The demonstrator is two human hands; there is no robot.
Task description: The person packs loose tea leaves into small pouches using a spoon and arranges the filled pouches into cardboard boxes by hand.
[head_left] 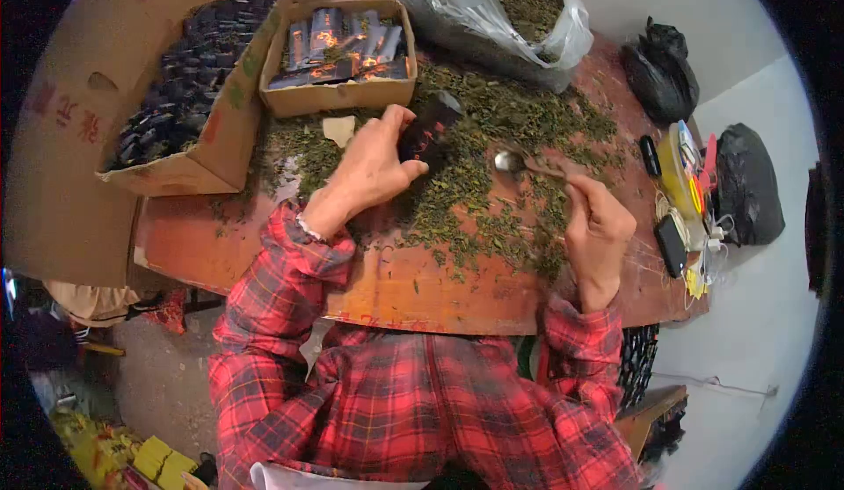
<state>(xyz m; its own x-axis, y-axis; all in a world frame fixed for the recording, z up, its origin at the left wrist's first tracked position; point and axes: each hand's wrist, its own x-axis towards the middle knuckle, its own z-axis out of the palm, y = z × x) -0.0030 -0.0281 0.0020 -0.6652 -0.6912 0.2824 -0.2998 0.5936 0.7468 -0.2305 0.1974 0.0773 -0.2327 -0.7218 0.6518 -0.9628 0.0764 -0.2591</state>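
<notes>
My left hand (374,160) is closed round a small black packet (429,134) with reddish print, tilted over the table. Whether anything is inside the packet cannot be made out. In my right hand (600,222) is the handle of a metal spoon (510,162), its bowl pointing left toward the packet, a short gap between them. Dried green leaves (457,213) lie scattered on the brown table (396,292), under and around both hands.
At the left stands a tall carton (230,138) of black packets, beside a smaller box (338,96) of packets. A clear plastic bag (492,42) of leaves sits at the back. Black bags (664,72), a phone (671,246) and a yellowish tub (675,169) are at the right.
</notes>
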